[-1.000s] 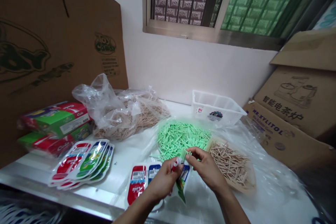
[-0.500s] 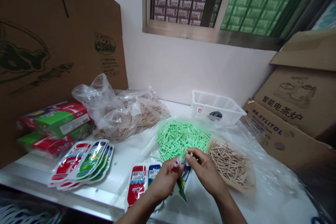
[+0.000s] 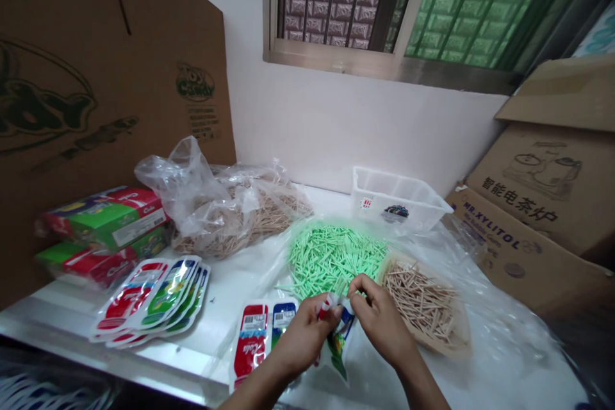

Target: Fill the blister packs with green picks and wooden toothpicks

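My left hand (image 3: pixel 302 338) is closed around a printed foil pouch (image 3: pixel 337 347), holding its mouth up just above the table. My right hand (image 3: pixel 380 320) pinches at the pouch's top edge, fingers pressed together; only a sliver of green stick shows there. Right behind the hands lies a heap of green sticks (image 3: pixel 334 256) on clear plastic. A pile of brown sticks (image 3: pixel 423 307) sits to the right of my right hand. Two flat pouches, red (image 3: pixel 250 341) and blue (image 3: pixel 283 318), lie left of my left hand.
A fan of flat pouches (image 3: pixel 154 295) lies at the front left, stacked red and green packs (image 3: pixel 103 221) behind them. A plastic bag of brown sticks (image 3: pixel 230 211) sits mid-left. A clear plastic basket (image 3: pixel 396 205) stands at the back. Cardboard boxes (image 3: pixel 533 205) flank the right.
The green sticks that stuck up between my fingers have gone down into the pouch. My right hand closed in over the pouch's mouth, and both hands dropped slightly.
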Action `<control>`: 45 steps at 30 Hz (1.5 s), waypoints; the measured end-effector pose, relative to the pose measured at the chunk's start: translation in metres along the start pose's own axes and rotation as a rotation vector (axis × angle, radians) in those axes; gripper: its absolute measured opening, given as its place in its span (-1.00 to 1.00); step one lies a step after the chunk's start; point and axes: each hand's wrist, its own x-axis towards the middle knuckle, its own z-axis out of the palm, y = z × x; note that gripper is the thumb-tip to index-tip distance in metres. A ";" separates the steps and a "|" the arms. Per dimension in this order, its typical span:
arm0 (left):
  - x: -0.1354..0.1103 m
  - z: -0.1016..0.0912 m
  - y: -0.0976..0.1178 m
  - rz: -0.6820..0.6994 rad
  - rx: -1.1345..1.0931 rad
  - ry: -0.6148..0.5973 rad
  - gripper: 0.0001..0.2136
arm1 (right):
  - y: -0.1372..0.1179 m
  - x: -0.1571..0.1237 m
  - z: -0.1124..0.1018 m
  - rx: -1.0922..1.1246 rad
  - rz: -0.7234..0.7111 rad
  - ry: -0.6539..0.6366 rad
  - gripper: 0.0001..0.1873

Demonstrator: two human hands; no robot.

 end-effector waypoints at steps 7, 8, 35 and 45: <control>0.000 0.000 0.012 -0.012 0.012 -0.013 -0.60 | -0.005 -0.003 0.005 0.121 -0.051 0.004 -0.79; 0.000 0.000 0.012 -0.008 0.013 -0.010 -0.60 | -0.005 -0.003 0.006 0.109 -0.042 0.015 -0.79; -0.040 -0.055 0.025 -0.077 0.186 0.173 -0.72 | 0.048 0.078 0.041 -0.298 -0.056 -0.048 -0.80; -0.039 -0.059 0.037 -0.080 0.136 0.240 -0.75 | 0.043 0.136 0.090 -0.343 -0.035 0.014 -0.54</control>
